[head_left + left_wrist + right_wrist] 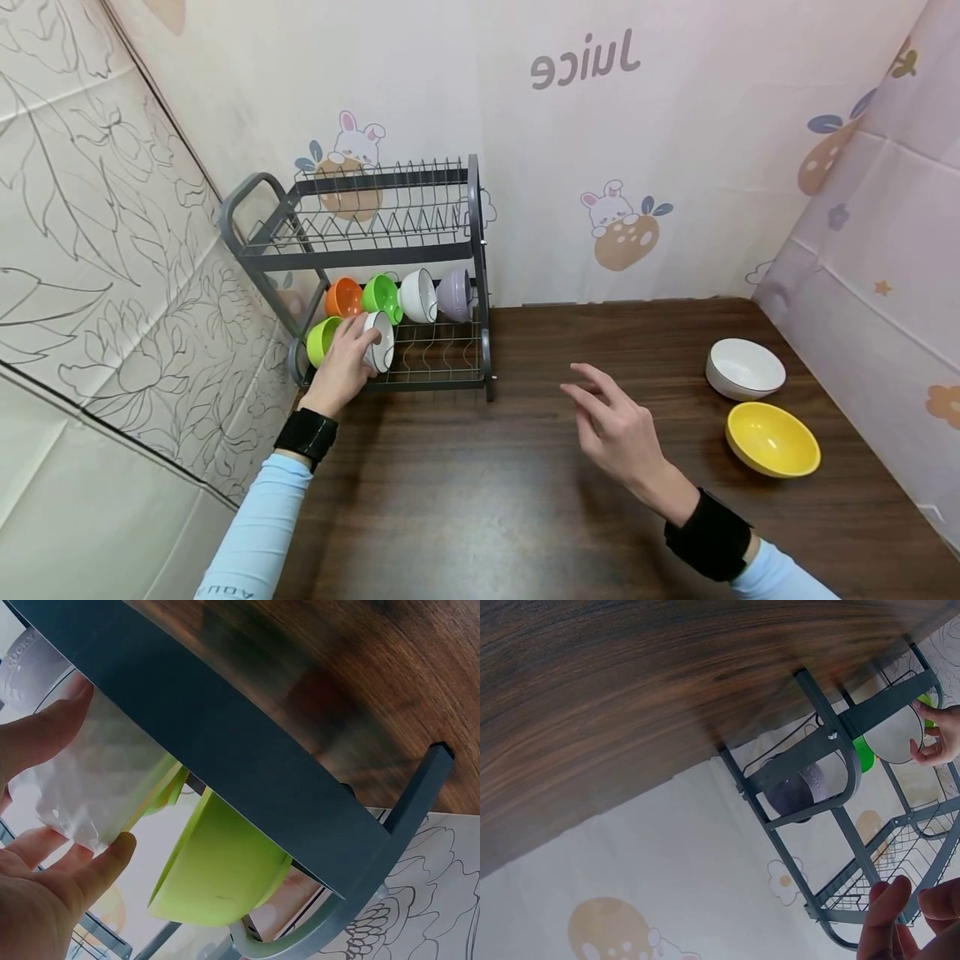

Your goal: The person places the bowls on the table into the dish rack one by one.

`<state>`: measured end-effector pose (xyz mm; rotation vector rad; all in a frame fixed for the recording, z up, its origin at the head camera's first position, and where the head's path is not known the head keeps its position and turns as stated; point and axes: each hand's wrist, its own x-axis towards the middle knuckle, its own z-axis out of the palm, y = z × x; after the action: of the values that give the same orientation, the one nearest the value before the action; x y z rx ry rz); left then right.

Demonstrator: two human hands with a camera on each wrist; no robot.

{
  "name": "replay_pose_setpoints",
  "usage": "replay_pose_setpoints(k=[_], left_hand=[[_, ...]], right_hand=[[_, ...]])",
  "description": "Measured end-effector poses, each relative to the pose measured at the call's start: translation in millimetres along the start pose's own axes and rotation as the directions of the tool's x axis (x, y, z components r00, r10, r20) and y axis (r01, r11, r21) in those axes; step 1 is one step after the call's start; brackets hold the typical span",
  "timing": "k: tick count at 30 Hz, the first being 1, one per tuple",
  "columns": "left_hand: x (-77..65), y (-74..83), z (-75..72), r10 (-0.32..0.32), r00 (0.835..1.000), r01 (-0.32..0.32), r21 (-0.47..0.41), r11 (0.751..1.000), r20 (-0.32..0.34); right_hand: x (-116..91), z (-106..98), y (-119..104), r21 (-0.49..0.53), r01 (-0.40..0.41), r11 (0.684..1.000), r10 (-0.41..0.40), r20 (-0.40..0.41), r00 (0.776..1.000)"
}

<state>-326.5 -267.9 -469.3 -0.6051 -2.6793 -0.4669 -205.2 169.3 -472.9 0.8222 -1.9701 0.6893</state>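
My left hand [343, 365] grips a white bowl [383, 343] tipped on its side in the front row of the rack's lower tier. In the left wrist view, the thumb and fingers lie around the white bowl [101, 769], beside a lime-green bowl [221, 862]. Behind it stand an orange bowl [343, 297], a green bowl [382, 297], another white bowl [417, 295] and a lavender bowl [453, 295]. My right hand [621, 429] hovers above the table with loosely bent fingers and holds nothing.
The two-tier grey dish rack [360, 254] stands at the back left, against the patterned wall covering. On the right of the dark wooden table [465, 492] sit a wide white bowl [745, 368] and a yellow bowl [772, 439], both upright.
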Motion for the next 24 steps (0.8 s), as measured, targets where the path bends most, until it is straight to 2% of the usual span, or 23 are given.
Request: replay_pose_setpoints(k=[9, 12, 15, 17, 19, 22, 24], left_hand=[[0.1, -0.5, 0.0, 0.047, 0.999, -0.047, -0.007, 0.999, 0.001], [-0.9, -1.5, -3.2, 0.039, 0.999, -0.039, -0.004, 0.999, 0.018], [-4.1, 1.2, -6.8, 0.015, 1.0, -0.015, 0.011, 1.0, 0.013], [-6.4, 7.6, -8.5, 0.031, 0.999, -0.03, 0.022, 0.999, -0.039], [-8.2, 19.3, -9.6, 0.066, 0.99, -0.065, 0.01, 0.998, -0.122], [-9.6, 45.2, -10.7, 0.134, 0.957, -0.146, -0.028, 0.989, -0.256], [-11.8, 64.9, -10.7, 0.157, 0.938, -0.185, -0.064, 0.981, -0.308]], right_hand=[[-2, 1, 1, -0.005, 0.003, 1.0, -0.003, 0.002, 1.0], [-3, 1, 4, -0.004, -0.002, 1.0, 0.002, 0.016, 1.0], [-6, -2, 7, -0.021, -0.049, 0.999, 0.05, 0.065, 0.997], [-9, -8, 10, -0.051, -0.104, 0.993, 0.109, 0.105, 0.989], [-12, -15, 13, -0.096, -0.169, 0.981, 0.182, 0.139, 0.973], [-17, -28, 18, -0.183, -0.268, 0.946, 0.299, 0.168, 0.939], [-20, -38, 21, -0.243, -0.33, 0.912, 0.377, 0.181, 0.908]])
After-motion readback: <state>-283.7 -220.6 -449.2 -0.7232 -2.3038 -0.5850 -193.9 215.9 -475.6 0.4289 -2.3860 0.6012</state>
